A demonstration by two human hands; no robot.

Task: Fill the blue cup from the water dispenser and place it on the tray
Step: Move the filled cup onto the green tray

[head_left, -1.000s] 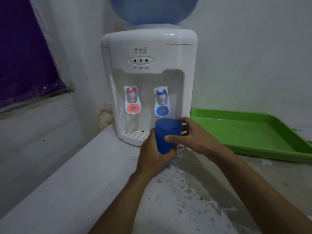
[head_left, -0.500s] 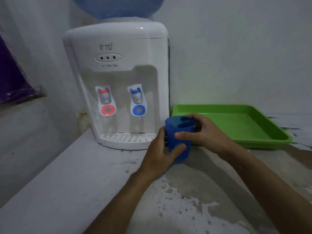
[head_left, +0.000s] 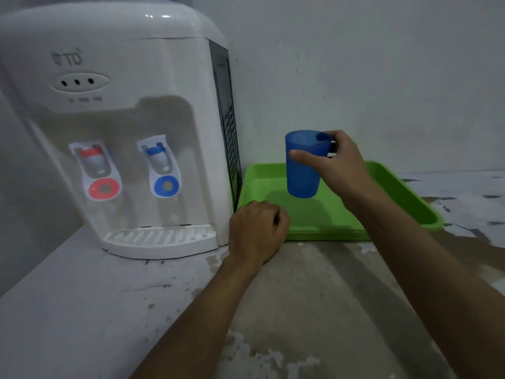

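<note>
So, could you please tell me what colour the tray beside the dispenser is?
The tray is bright green, seen clearly in the head view.

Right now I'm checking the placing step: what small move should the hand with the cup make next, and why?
Probably lower it straight down. The right hand holds the blue cup upright in the air above the green tray, its shadow falling on the tray floor beneath. The left hand is closed at the tray's near edge, off the cup. How full the cup is can't be seen.
</note>
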